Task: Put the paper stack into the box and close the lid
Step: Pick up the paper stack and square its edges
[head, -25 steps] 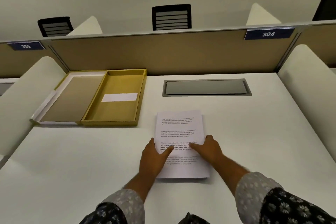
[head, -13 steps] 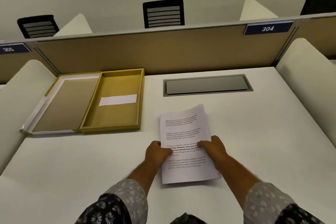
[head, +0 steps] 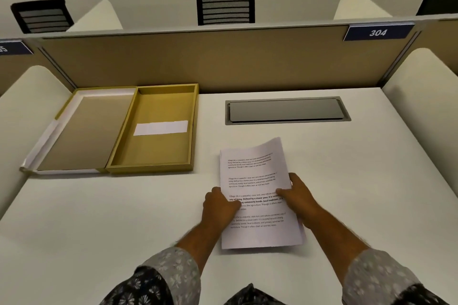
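A stack of printed white paper (head: 252, 168) is lifted off the white desk, its far end tilted up and to the right. My left hand (head: 219, 205) grips its left edge and my right hand (head: 297, 195) grips its right edge, thumbs on top. A shallow yellow box (head: 151, 167) lies open at the back left of the desk, with a white label on its floor. Its hinged lid (head: 81, 136) lies flat to the left, inner side up.
A grey cable hatch (head: 285, 110) is set into the desk behind the paper. A tan partition (head: 223, 59) runs along the back, white side dividers stand left and right. Black chairs show beyond the partition.
Both hands went from resting flat on the paper stack to gripping its side edges. The stack has come up off the desk and turned slightly clockwise.
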`<move>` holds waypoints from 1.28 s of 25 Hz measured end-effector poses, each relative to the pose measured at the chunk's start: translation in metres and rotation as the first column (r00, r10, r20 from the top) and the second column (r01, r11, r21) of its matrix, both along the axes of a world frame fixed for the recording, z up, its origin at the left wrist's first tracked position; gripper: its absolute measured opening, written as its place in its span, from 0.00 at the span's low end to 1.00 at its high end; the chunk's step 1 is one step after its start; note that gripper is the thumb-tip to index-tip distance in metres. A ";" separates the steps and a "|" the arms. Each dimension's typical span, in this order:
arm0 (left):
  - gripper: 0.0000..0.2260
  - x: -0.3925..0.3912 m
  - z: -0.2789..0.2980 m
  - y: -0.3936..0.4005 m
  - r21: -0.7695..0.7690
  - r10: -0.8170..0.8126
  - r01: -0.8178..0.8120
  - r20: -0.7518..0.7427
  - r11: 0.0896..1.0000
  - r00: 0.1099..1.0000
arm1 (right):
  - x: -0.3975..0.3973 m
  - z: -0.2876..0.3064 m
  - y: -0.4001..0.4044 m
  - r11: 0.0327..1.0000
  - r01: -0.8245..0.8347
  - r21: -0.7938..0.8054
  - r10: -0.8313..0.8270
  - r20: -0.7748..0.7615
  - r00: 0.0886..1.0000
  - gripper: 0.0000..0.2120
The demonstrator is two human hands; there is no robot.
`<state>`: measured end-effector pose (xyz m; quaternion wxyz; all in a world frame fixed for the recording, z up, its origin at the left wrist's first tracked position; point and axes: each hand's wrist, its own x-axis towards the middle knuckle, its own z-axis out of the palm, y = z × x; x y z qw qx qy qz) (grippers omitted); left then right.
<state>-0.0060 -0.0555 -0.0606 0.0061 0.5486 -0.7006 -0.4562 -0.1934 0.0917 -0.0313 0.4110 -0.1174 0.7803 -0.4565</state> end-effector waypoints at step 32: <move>0.20 0.016 0.035 0.002 0.148 -0.052 0.118 -0.391 0.982 0.919 | 0.014 0.014 0.035 0.962 -0.129 -0.240 0.077 -0.214 0.974 0.20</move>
